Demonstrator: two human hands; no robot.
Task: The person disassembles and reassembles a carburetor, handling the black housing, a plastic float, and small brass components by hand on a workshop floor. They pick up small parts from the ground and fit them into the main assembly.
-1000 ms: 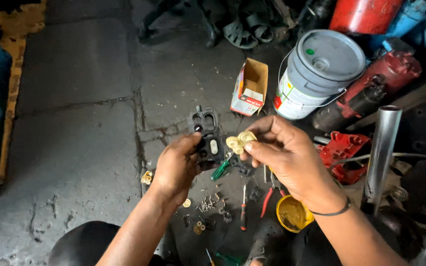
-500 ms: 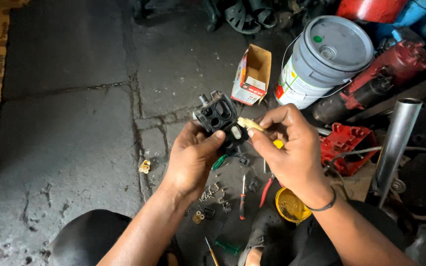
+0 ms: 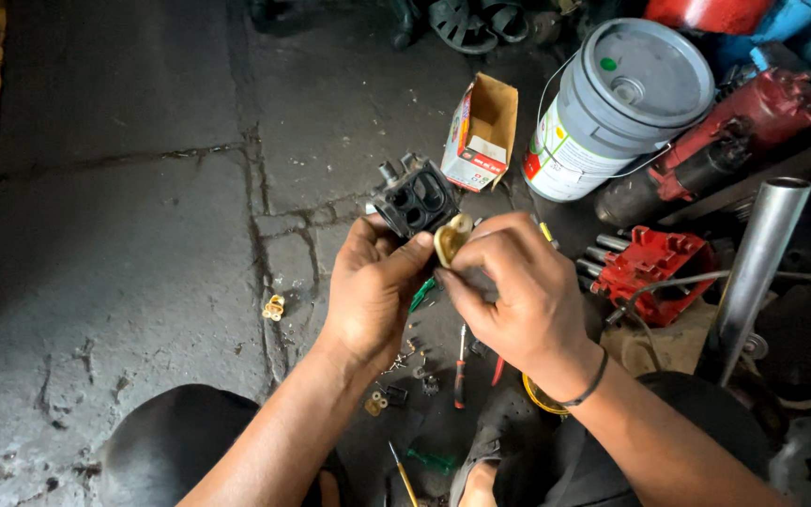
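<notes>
My left hand (image 3: 374, 286) grips a black metal block (image 3: 415, 200) with round holes and short stubs, held up in front of me. My right hand (image 3: 518, 291) pinches a small pale yellow part (image 3: 451, 238) against the block's lower right side. Both hands meet at the block, thumbs close together. A dark band circles my right wrist.
On the concrete floor lie screwdrivers (image 3: 460, 366), small screws and brass bits (image 3: 275, 307). An open cardboard box (image 3: 482, 132), a grey lidded bucket (image 3: 623, 103), a red housing (image 3: 651, 268), a red machine (image 3: 743, 127) and a metal pipe (image 3: 757, 263) crowd the right.
The block and both hands have risen a little and drawn together; the yellow part, earlier held apart in my right fingers, now sits against the block.
</notes>
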